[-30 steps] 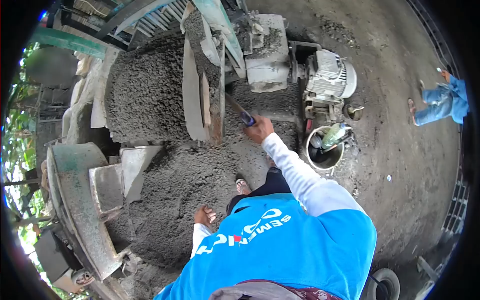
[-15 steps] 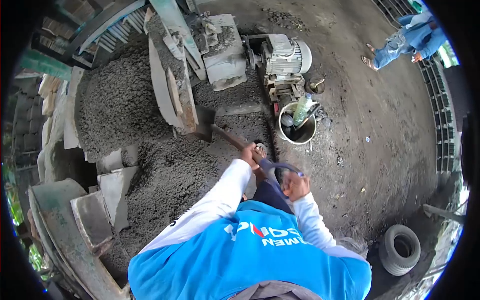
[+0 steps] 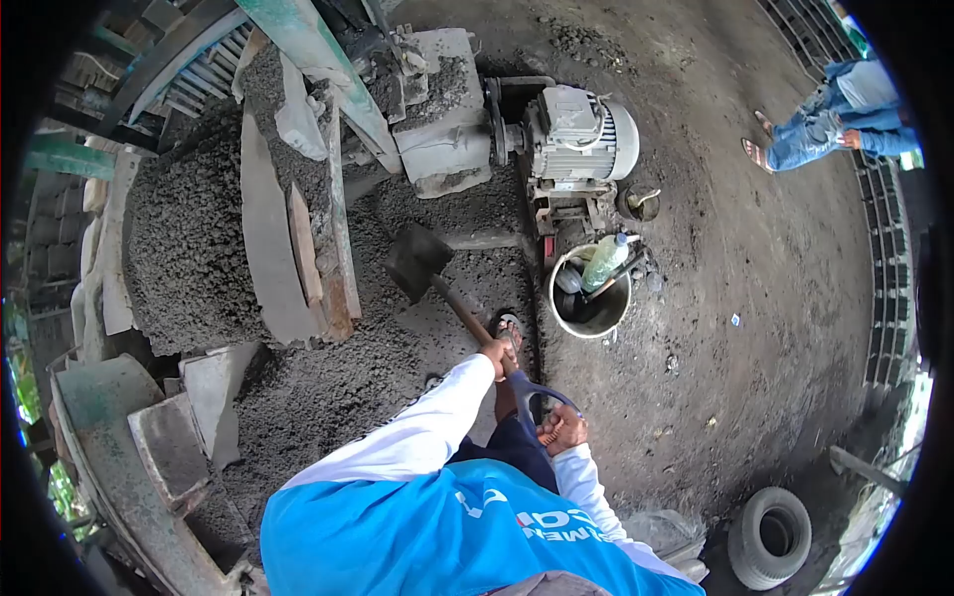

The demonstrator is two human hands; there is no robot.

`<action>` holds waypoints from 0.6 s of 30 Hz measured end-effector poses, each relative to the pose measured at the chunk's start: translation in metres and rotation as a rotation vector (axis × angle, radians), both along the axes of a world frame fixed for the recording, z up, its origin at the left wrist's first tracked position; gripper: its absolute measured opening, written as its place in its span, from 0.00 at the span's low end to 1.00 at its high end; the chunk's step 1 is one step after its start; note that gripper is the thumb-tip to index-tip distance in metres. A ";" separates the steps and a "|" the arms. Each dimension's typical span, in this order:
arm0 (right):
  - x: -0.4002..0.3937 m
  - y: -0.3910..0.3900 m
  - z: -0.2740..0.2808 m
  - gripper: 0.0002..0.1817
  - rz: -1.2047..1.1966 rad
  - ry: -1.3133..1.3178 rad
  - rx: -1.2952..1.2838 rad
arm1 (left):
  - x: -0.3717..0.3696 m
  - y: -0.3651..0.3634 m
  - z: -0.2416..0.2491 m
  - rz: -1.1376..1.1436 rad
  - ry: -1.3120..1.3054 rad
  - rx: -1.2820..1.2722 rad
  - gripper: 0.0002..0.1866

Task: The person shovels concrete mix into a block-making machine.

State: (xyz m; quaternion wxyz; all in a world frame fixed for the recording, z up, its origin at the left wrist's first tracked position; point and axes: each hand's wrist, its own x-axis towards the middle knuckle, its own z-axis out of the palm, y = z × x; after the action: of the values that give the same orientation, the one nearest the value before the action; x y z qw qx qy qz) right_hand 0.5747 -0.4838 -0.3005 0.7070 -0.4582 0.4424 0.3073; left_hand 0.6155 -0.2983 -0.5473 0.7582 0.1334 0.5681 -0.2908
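A shovel (image 3: 460, 306) with a dark, dirty blade and a blue D-shaped grip slants across the middle of the head view. My left hand (image 3: 499, 358) is wrapped round the lower shaft. Behind it, my right hand (image 3: 563, 427) is closed on the D-shaped grip. The blade is over the dirty floor, to the right of an upright grey board (image 3: 273, 233), and no sizeable load shows on it. Dark, crumbly grey mix (image 3: 328, 372) lies on the ground to the left of the shovel.
A larger heap of mix (image 3: 189, 228) lies behind the board. An electric motor (image 3: 581, 134) stands ahead, with a bucket (image 3: 591, 323) holding a bottle nearby. A tyre (image 3: 770, 538) lies at lower right. Another person (image 3: 830, 124) is at upper right.
The shovel blade has come out from beside the board's edge and shows more fully. Both hands have kept their grip. My view has shifted, and the board appears farther left.
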 end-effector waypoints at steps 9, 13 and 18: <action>0.047 0.076 -0.037 0.10 -0.132 0.014 0.198 | 0.055 0.092 -0.013 -0.056 0.122 0.278 0.07; 0.067 0.129 -0.055 0.09 0.022 0.008 0.272 | 0.069 0.158 -0.012 -0.074 -0.054 0.311 0.10; 0.135 0.126 0.013 0.10 0.672 -0.476 -0.064 | 0.087 0.157 0.045 0.340 -0.202 0.075 0.15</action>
State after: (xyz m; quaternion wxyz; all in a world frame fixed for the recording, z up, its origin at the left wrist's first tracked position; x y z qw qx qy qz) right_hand 0.7100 -0.3576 -0.2872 0.6354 -0.6572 0.1013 0.3926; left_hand 0.7026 -0.1418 -0.5027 0.8440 0.0922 0.5140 -0.1224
